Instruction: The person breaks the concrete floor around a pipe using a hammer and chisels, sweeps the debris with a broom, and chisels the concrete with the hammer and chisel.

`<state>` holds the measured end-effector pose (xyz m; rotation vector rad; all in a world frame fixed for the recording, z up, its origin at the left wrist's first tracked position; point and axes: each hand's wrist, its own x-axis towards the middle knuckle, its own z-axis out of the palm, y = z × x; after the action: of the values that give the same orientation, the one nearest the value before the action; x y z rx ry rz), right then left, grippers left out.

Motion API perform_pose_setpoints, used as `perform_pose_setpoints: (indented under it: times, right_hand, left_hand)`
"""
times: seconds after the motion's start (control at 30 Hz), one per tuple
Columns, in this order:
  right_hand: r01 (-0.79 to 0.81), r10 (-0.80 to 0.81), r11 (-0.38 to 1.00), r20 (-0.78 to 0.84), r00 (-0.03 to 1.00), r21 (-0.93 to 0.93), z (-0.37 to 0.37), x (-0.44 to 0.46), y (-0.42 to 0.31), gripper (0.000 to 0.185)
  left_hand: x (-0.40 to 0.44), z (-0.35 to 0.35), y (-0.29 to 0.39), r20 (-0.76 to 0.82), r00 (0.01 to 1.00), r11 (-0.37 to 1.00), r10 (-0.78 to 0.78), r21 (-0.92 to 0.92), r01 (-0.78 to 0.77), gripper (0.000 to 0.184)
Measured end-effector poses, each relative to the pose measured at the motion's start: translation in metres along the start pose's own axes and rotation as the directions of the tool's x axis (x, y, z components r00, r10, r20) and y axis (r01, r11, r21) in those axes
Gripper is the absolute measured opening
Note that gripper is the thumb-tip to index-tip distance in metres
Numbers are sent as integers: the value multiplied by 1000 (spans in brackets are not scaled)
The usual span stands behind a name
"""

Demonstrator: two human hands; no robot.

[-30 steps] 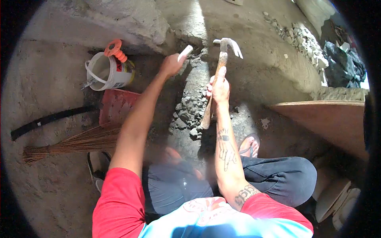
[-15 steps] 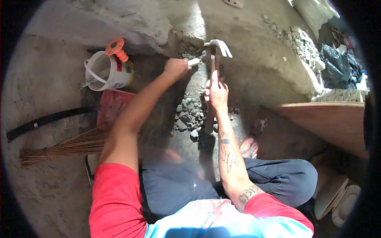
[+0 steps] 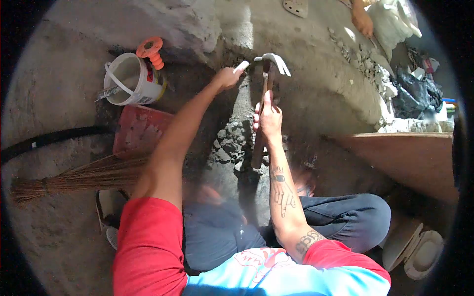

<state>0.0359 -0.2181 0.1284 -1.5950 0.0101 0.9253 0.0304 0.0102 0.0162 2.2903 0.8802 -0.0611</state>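
Observation:
My left hand point(image 3: 227, 78) is wrapped round a pale, light-coloured rod point(image 3: 241, 67), whose upper end sticks out above the fist. Its lower end is hidden by the hand. In my right hand point(image 3: 269, 120) is a claw hammer point(image 3: 269, 81), held at mid-handle with the thumb along the wood. The hammer's pale metal head is up, just right of the rod and apart from it. Below and between the hands lie grey broken chunks point(image 3: 229, 143) on a sunlit strip of ground.
At the left are a white bucket point(image 3: 126, 81) with an orange spool point(image 3: 149, 48), a red tray point(image 3: 138, 129), a stick broom point(image 3: 81, 178) and a black strip point(image 3: 59, 137). A wooden board point(image 3: 405, 155) stands right. Another person's hand point(image 3: 362, 21) shows at the top right.
The hammer head has shifted left, nearer the rod, and my left hand has moved slightly right. Another person's hand has come into view at the top right.

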Motion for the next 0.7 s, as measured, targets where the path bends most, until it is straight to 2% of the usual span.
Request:
perform_pose_setpoints:
  times: [0.03, 0.07, 0.13, 0.17, 0.2, 0.27, 0.3, 0.33, 0.4, 0.43, 0.5, 0.63, 0.7]
  right_hand:
    - [16, -16, 1000, 3, 1000, -7, -1, 0, -1, 60]
    - [27, -27, 1000, 3, 1000, -9, -2, -1, 1, 59]
    - [49, -48, 999, -15, 999, 9, -6, 4, 4, 58]
    - [20, -20, 1000, -12, 1000, 8, -8, 0, -3, 57]
    - [27, -26, 999, -13, 1000, 25, -9, 2, -1, 58]
    - [12, -12, 1000, -23, 1000, 1, -14, 6, 1, 60]
    - [13, -13, 1000, -24, 1000, 4, -14, 7, 1, 60]
    - [18, -18, 1000, -21, 1000, -14, -15, 6, 0, 61]
    - [20, -21, 999, -17, 1000, -42, -17, 6, 0, 62]
    - [13, -14, 999, -26, 1000, -45, -18, 6, 0, 62]
    - [4, -6, 999, -41, 999, -40, -19, 8, -1, 62]
    - [14, -16, 998, -30, 999, -55, -21, 7, -2, 60]
    - [21, -25, 997, -57, 998, -69, -20, 7, 0, 59]
  left_hand:
    - [16, 14, -19, 2, 994, 962, -112, -248, 109, 64]
    - [16, -17, -9, 204, 973, 987, -104, -100, 127, 68]
    - [8, -57, 14, 154, 982, 994, -110, 9, 110, 69]
    - [9, -64, 22, 86, 985, 988, -147, 50, 143, 69]
    - [5, -63, 27, 90, 985, 988, -149, 54, 144, 69]
    - [13, -50, 23, 92, 996, 1000, 1, 30, -4, 69]
    - [15, -36, 18, 82, 993, 990, 79, 111, -88, 68]
    - [14, -23, 19, 90, 995, 982, 33, 181, -49, 63]
    - [24, 3, -5, 92, 995, 959, -24, 284, -3, 66]
    - [18, -8, 7, 91, 996, 960, -25, 281, -1, 66]
    - [-6, -48, 46, 178, 983, 905, -47, 425, -33, 63]
    - [-5, -43, 57, 86, 989, 925, -118, 372, 78, 63]
    - [10, -42, 44, 81, 983, 969, -166, 199, 148, 54]
